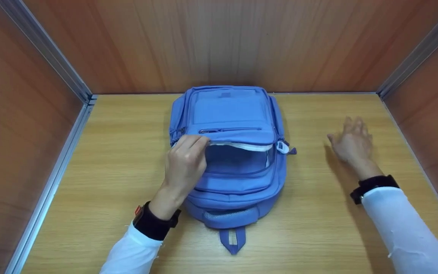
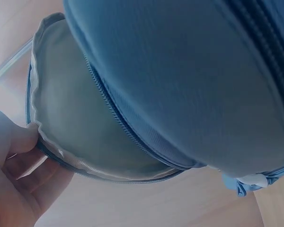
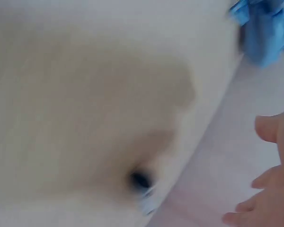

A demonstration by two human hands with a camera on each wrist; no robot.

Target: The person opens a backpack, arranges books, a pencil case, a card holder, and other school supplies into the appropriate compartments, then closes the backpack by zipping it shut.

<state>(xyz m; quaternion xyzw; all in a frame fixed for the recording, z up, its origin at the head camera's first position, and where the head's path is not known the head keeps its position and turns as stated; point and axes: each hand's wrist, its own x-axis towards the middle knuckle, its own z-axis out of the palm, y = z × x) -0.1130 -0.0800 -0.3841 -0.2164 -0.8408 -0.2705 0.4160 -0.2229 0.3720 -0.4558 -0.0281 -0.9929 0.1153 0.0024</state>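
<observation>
A blue backpack (image 1: 234, 110) lies on the table, its top loop (image 1: 233, 243) toward me. Its front pocket hangs open, and the pale lining (image 2: 85, 113) shows in the left wrist view. My left hand (image 1: 184, 163) pinches the zippered edge of the pocket flap between thumb and fingers, holding it up. Off to the right of the backpack, my right hand (image 1: 352, 144) is above the table with fingers spread, touching nothing. A white tag-like piece (image 1: 282, 147) hangs at the backpack's right side.
The wooden table (image 1: 120, 160) is bounded by wood panels at the back (image 1: 242, 45), left and right, with metal rails (image 1: 59, 171) along the edges. A small dark blurred thing (image 3: 142, 181) appears low in the right wrist view; its kind is unclear.
</observation>
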